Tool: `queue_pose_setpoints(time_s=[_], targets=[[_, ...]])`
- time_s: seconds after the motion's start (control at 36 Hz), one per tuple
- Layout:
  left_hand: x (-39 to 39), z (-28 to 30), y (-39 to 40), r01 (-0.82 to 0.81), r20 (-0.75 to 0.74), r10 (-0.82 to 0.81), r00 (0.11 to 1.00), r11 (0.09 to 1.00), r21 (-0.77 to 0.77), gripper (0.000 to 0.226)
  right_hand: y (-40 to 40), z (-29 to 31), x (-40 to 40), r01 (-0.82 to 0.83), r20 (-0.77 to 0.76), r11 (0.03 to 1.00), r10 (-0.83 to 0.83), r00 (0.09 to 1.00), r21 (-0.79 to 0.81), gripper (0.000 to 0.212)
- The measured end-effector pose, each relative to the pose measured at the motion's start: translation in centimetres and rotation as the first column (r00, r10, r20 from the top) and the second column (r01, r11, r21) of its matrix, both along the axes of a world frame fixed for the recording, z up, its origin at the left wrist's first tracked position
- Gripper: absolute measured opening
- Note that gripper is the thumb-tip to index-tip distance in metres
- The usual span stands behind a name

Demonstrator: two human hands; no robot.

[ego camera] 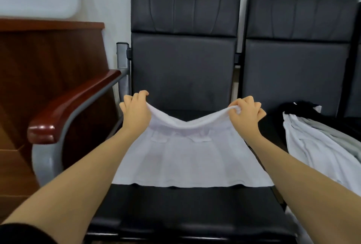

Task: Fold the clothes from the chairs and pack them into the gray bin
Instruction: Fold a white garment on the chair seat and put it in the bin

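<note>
A white garment (pixel 187 157) lies spread on the seat of the black chair (pixel 183 210) in front of me. Its far edge is lifted off the seat and sags in the middle. My left hand (pixel 136 108) grips the left end of that lifted edge. The right end is bunched in my right hand (pixel 247 112). The garment's near hem rests flat across the seat. On the neighbouring chair's seat to the right lies a pile of more clothes: a white piece (pixel 312 153), a grey piece (pixel 340 136) and a black piece (pixel 300 108). The gray bin is not in view.
A second black chair (pixel 297 52) stands at the right, joined to the first. A dark red wooden armrest (pixel 74 101) on a grey metal frame sits at the left. Behind it stands a brown wooden cabinet (pixel 39 58). A white wall is behind the chairs.
</note>
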State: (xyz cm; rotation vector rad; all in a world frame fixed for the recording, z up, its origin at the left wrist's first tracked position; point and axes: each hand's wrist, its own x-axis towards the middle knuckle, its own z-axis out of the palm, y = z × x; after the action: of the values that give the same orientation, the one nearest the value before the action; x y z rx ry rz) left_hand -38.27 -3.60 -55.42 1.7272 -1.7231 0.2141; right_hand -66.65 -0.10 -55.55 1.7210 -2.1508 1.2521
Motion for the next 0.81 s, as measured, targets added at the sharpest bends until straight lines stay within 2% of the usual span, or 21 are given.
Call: queue_pose_setpoints(time_s=[0.11, 0.28, 0.39, 0.44, 0.5, 0.53, 0.58, 0.64, 0.72, 0.81], targets=[[0.6, -0.9, 3.1, -0.005, 0.084, 0.001, 0.996, 0.999, 0.048, 0.035, 3.4, -1.1, 0.2, -0.001, 0.012, 1.0, 0.001, 1.0, -0.005, 0.024], [1.7, -2.4, 6.5, 0.046, -0.01, -0.046, 0.999, 0.999, -0.001, 0.028, 6.9, -1.9, -0.3, 0.015, 0.008, 1.0, -0.015, 1.0, -0.014, 0.023], [2.4, -3.2, 8.5, 0.054, -0.042, -0.053, 0.998, 0.999, 0.004, 0.026, 8.7, -2.3, 0.1, 0.01, -0.01, 0.999, -0.01, 1.0, 0.041, 0.026], [2.6, -3.6, 9.0, 0.009, 0.009, -0.01, 1.0, 0.991, 0.134, 0.028, 9.4, -2.9, 0.4, 0.016, 0.002, 0.996, -0.016, 1.0, 0.086, 0.033], [2.7, -4.2, 9.5, -0.063, 0.145, 0.014, 0.989, 0.938, 0.341, 0.038, 9.6, -3.7, 0.6, 0.057, -0.033, 0.982, -0.052, 0.998, 0.178, 0.033], [2.6, -4.6, 9.8, -0.086, 0.213, -0.001, 0.977, 0.913, 0.398, 0.043, 9.7, -4.1, 0.9, 0.073, -0.061, 0.972, -0.061, 0.996, 0.223, 0.035], [2.1, -5.2, 10.5, -0.086, 0.293, -0.04, 0.955, 0.911, 0.404, 0.046, 9.6, -4.6, 1.6, 0.076, -0.108, 0.95, -0.044, 0.993, 0.304, 0.036], [1.4, -5.6, 10.7, -0.079, 0.352, -0.071, 0.933, 0.916, 0.394, 0.043, 9.4, -4.9, 2.6, 0.02, -0.12, 0.921, 0.03, 0.992, 0.389, 0.028], [0.4, -6.4, 10.4, -0.013, 0.292, -0.163, 0.943, 0.855, 0.519, 0.043, 8.8, -5.7, 3.9, -0.184, -0.017, 0.833, 0.226, 0.974, 0.522, 0.025], [0.1, -7.5, 10.0, 0.04, 0.203, -0.243, 0.949, 0.728, 0.685, 0.054, 8.3, -6.5, 5.2, -0.277, -0.041, 0.742, 0.379, 0.925, 0.61, 0.048]])
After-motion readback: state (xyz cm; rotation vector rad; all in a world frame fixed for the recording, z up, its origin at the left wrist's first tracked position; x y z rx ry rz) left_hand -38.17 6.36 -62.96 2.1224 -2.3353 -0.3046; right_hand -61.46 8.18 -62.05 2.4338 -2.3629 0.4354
